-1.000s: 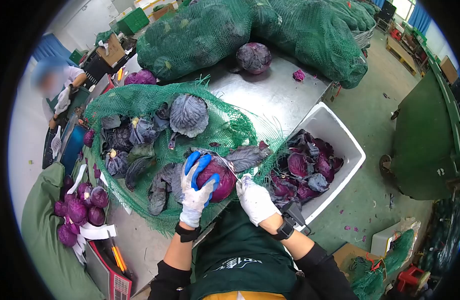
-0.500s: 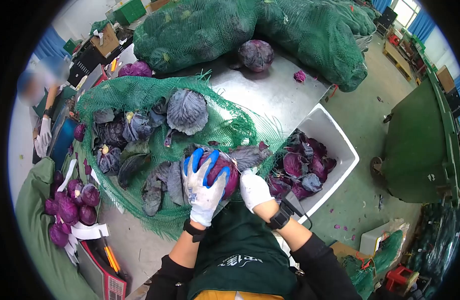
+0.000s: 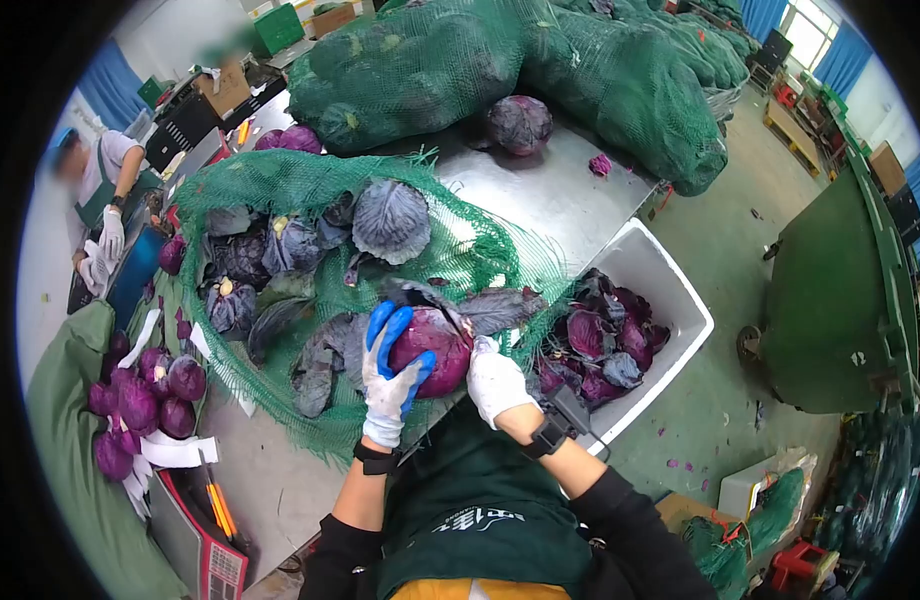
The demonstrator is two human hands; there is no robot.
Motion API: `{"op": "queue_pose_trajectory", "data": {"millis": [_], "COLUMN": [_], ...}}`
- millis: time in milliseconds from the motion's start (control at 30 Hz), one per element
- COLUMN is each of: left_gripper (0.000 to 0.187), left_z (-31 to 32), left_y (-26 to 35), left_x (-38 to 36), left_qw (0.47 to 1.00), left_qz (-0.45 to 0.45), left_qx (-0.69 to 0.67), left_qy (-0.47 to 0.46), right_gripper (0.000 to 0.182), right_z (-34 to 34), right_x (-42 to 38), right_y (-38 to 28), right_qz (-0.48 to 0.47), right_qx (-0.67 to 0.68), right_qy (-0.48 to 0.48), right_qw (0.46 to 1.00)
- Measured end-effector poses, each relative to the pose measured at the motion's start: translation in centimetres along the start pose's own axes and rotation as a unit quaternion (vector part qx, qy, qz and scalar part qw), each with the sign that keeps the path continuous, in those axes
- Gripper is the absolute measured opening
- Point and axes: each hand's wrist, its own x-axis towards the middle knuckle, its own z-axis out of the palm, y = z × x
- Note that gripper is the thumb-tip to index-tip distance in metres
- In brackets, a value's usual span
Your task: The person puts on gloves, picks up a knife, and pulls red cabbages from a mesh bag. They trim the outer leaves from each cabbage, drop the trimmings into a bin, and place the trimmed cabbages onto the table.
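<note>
A red cabbage [image 3: 435, 350], shiny purple with dark outer leaves at its top, sits on the green mesh net [image 3: 380, 290] at the table's near edge. My left hand [image 3: 388, 375], in a white and blue glove, grips its left side with the fingers spread round it. On the other side, my right hand [image 3: 498, 382], in a white glove, is closed beside the cut end; whatever its fingers hold is hidden. A loose dark leaf [image 3: 502, 310] lies just beyond. Several untrimmed cabbages, one a round head [image 3: 391, 221], rest farther back on the net.
A white bin [image 3: 670, 345] of purple leaves stands at the right. Full mesh sacks [image 3: 405, 80] lie across the back. Peeled cabbages [image 3: 140, 400] are piled at left near orange-handled tools [image 3: 220, 510]. A co-worker [image 3: 110, 180] works at far left; a green cart [image 3: 835, 300] stands right.
The cabbage has turned and shifted slightly left, showing more smooth purple surface. My left hand has slid to its left side; my right hand has moved slightly left. The view has shifted slightly.
</note>
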Motion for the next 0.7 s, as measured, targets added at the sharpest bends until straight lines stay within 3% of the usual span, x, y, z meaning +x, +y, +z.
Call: {"op": "queue_pose_trajectory", "data": {"millis": [33,100,133,233,267,300,333,367,400,433,500,533,567,633,700], "left_gripper": [0.053,0.059,0.058,0.055,0.049,0.049,0.049,0.050,0.051,0.051,0.057,0.059,0.058,0.058,0.058], "left_z": [-0.2,-0.1,0.2,1.6,2.2,3.1,4.5,5.8,6.6,7.1,8.6,9.0,9.0,8.3,8.0], "left_y": [0.2,0.8,1.4,3.8,4.3,4.1,2.9,1.0,-4.5,-4.3,-3.2,-2.5,-2.5,-0.8,-3.0], "left_x": [-0.3,0.6,1.1,3.5,4.7,4.8,4.9,5.0,5.2,5.2,5.0,4.8,5.3,4.9,4.0], "left_qw": [1.000,0.998,0.996,0.995,0.981,0.981,0.994,0.956,0.993,0.993,0.973,0.978,0.984,0.990,0.992], "left_qz": [0.002,0.021,0.057,0.066,0.115,0.118,0.000,-0.117,-0.009,-0.007,0.021,-0.007,-0.052,0.008,0.027], "left_qx": [-0.001,0.041,0.040,0.035,0.140,0.136,-0.054,-0.240,-0.012,-0.012,0.206,0.191,0.111,0.033,0.010], "left_qy": [0.004,-0.046,-0.060,-0.070,-0.074,-0.071,-0.096,-0.119,-0.116,-0.115,-0.099,-0.081,-0.129,-0.134,-0.123], "right_gripper": [0.021,0.028,0.035,0.051,0.056,0.056,0.054,0.053,0.051,0.047,0.043,0.035,0.030,0.030,0.029], "right_z": [-0.5,-0.4,-1.7,-4.7,-6.4,-6.8,-7.1,-7.2,-5.8,-5.8,-6.5,-6.3,-6.0,-6.5,-6.0], "right_x": [-0.1,0.1,-0.2,-0.4,-0.7,-0.5,-0.3,-0.1,0.6,1.3,1.5,1.7,2.7,4.6,6.3], "right_y": [-0.6,0.4,0.5,1.2,0.7,0.8,1.0,1.2,2.7,3.5,4.7,5.3,6.7,8.9,12.9], "right_qz": [0.023,-0.025,0.047,-0.022,-0.019,-0.021,-0.020,-0.019,-0.001,0.028,0.024,0.013,0.023,0.103,0.245], "right_qx": [0.027,0.061,0.063,0.019,0.006,0.002,-0.004,-0.008,-0.047,-0.065,-0.012,-0.031,-0.031,0.031,0.296], "right_qy": [-0.004,0.077,0.020,0.185,0.199,0.202,0.213,0.223,0.204,0.210,0.210,0.235,0.217,0.245,0.052], "right_qw": [0.999,0.995,0.997,0.982,0.980,0.979,0.977,0.974,0.978,0.975,0.977,0.971,0.975,0.964,0.922]}}
